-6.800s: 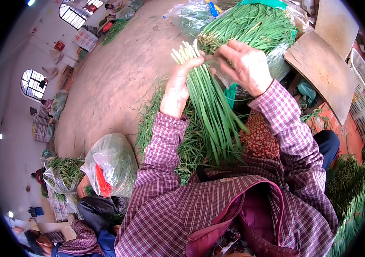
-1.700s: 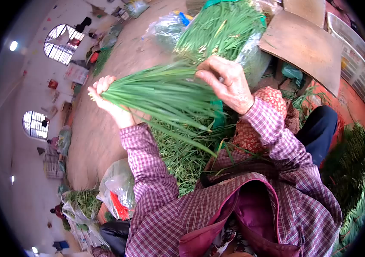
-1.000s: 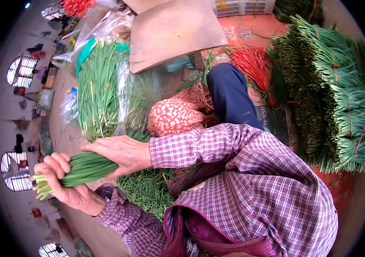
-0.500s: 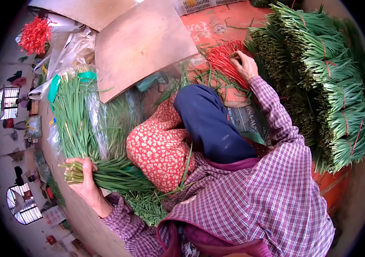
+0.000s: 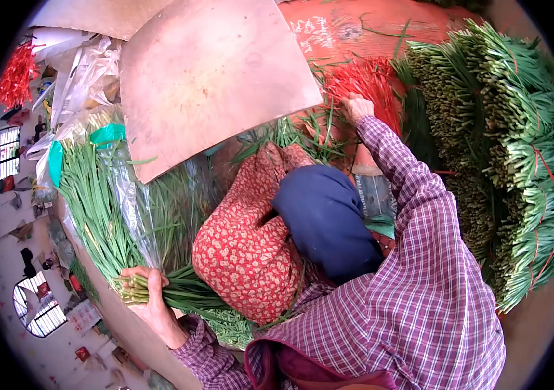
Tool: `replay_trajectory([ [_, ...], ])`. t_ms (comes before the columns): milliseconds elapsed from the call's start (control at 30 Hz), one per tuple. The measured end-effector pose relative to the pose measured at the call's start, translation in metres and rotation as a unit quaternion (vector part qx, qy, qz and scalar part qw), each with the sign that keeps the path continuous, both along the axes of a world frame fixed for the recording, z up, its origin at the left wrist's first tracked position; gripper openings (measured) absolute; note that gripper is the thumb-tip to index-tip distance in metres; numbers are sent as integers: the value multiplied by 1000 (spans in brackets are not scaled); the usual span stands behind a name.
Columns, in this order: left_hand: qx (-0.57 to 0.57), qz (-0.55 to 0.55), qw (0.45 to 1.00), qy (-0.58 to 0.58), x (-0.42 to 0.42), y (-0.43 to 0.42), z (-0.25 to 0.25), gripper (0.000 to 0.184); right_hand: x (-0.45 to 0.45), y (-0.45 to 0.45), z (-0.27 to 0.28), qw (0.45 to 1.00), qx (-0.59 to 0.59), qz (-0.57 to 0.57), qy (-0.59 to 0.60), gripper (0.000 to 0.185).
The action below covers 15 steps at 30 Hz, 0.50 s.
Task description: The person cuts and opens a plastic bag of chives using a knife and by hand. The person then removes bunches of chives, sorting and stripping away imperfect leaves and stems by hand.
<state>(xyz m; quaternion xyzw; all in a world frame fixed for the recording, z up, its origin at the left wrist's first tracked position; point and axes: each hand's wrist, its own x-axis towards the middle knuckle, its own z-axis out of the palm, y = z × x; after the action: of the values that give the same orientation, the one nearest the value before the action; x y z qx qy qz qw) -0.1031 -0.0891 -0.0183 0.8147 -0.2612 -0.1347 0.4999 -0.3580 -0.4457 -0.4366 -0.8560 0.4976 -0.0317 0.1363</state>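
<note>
My left hand (image 5: 154, 298) is wrapped round the pale stem ends of a bunch of garlic chives (image 5: 189, 286). The leaves of this bunch trail right, towards my knee in red flowered cloth (image 5: 244, 260). My right hand (image 5: 357, 107) reaches out to a pile of red plastic tie strips (image 5: 376, 84). Its fingers are closed at the pile's left edge, on the strips, though the fingertips are partly hidden. Loose garlic chives (image 5: 98, 201) lie beside a clear plastic sheet, above my left hand.
Tied chive bundles (image 5: 524, 162) are stacked high on the right. A large pinkish board (image 5: 218, 78) slants across the upper middle. Stray leaves lie on the red surface (image 5: 381, 23). Chive trimmings (image 5: 228, 325) are below my left knee. Another red bunch (image 5: 17, 78) is at upper left.
My view has shifted. My right hand has moved to the left edge of the red strips, fingers closed there. My left hand still grips the chives.
</note>
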Motion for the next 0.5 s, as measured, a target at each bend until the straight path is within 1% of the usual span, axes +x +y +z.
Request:
replay_trajectory([
  [33, 2, 3, 1000, 6, 3, 0, -1, 34, 2, -1, -4, 1000, -8, 2, 27, 23],
  [200, 1, 0, 1000, 12, 10, -7, -3, 35, -8, -7, -17, 999, 6, 14, 29, 24],
  [267, 3, -13, 1000, 8, 17, -7, -2, 32, -13, -8, -9, 995, 43, -88, -8, 23],
  [300, 9, -25, 1000, 4, 16, -8, 2, 29, -23, -7, 2, 991, 47, -118, -50, 23],
  [333, 5, -23, 1000, 3, 16, -9, 2, 29, -29, -11, 16, 974, 79, -162, -135, 25],
  [367, -15, -23, 1000, -1, 15, -11, 2, 24, -37, -20, 11, 943, 100, -209, -241, 31],
  [400, -37, -21, 999, -8, 14, -14, 1, 19, -45, -31, -4, 878, 88, -240, -405, 34],
  [433, -57, 1, 998, -4, 10, -16, 3, 20, -44, -30, 51, 756, 225, -348, -507, 34],
  [467, -66, 15, 998, -14, 11, -15, 3, 20, -38, -27, 91, 718, 165, -352, -577, 28],
  [500, -85, 8, 996, 3, 14, -12, 2, 20, -30, -24, 137, 661, 168, -331, -653, 21],
])
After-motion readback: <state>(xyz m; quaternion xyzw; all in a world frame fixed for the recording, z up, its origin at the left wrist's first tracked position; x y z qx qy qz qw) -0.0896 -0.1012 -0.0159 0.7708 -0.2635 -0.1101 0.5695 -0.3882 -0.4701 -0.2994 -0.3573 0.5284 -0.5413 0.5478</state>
